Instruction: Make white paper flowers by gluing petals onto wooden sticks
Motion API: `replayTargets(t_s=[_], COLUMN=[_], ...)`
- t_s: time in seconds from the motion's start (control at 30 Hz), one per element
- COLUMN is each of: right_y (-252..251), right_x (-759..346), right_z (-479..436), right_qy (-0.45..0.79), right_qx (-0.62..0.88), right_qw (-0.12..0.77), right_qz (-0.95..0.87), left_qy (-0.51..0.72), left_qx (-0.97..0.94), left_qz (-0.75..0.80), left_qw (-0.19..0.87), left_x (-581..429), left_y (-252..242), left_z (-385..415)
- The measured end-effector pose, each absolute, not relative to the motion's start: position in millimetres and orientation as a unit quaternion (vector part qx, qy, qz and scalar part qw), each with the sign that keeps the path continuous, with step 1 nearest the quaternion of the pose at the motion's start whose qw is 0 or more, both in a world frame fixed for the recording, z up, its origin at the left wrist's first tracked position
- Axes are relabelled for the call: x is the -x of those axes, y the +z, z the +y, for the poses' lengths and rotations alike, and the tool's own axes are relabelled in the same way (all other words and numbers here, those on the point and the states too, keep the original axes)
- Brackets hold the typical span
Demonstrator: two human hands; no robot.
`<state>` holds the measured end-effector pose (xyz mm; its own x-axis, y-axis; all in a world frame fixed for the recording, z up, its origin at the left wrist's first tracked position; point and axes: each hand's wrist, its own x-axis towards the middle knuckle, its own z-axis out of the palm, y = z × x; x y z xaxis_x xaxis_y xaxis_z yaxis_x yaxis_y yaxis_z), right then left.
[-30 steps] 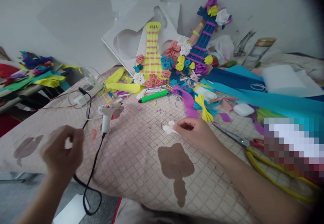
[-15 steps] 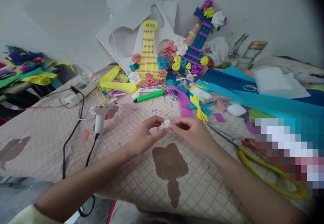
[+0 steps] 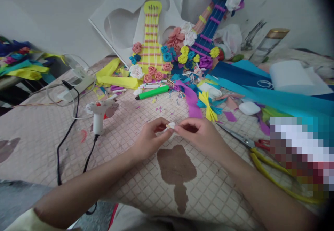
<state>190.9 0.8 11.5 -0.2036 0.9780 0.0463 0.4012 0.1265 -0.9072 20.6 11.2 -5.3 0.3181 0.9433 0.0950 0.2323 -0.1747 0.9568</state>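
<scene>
A small piece of white crepe paper, with a yellowish bit at its left, is pinched between my two hands over the middle of the table. My left hand closes thumb and fingers on its left side. From the other side, my right hand pinches its edge, the fingers curled in. Beyond them lie a green marker and a yellow crepe paper strip gathered at its middle. Large scissors with yellow handles lie beside my right forearm.
A white glue gun stands at the left, its black cord running to the front edge. At the back lean a yellow paper guitar and a blue one with paper flowers. Blue crepe sheets and a white paper roll lie right.
The white paper looks more folded in between my fingertips. My hands keep nearly the same place, while the view has tipped down a little, so the background sits higher.
</scene>
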Motion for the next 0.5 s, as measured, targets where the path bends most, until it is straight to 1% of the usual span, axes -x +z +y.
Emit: replayTargets(t_s=[0.33, 0.5], right_y=[11.0, 11.6], right_x=[-189.3, -188.0], right_z=[-0.1, -1.5], right_qy=[0.415, 0.387], right_qx=[0.518, 0.532], right_qw=[0.364, 0.362], right_qz=[-0.654, -0.660], left_qy=[0.387, 0.377], left_qx=[-0.648, -0.637], left_qz=[0.427, 0.434], left_qw=[0.498, 0.513], left_x=[-19.8, -20.4], left_y=[-6.9, -6.1], left_z=[12.0, 9.9])
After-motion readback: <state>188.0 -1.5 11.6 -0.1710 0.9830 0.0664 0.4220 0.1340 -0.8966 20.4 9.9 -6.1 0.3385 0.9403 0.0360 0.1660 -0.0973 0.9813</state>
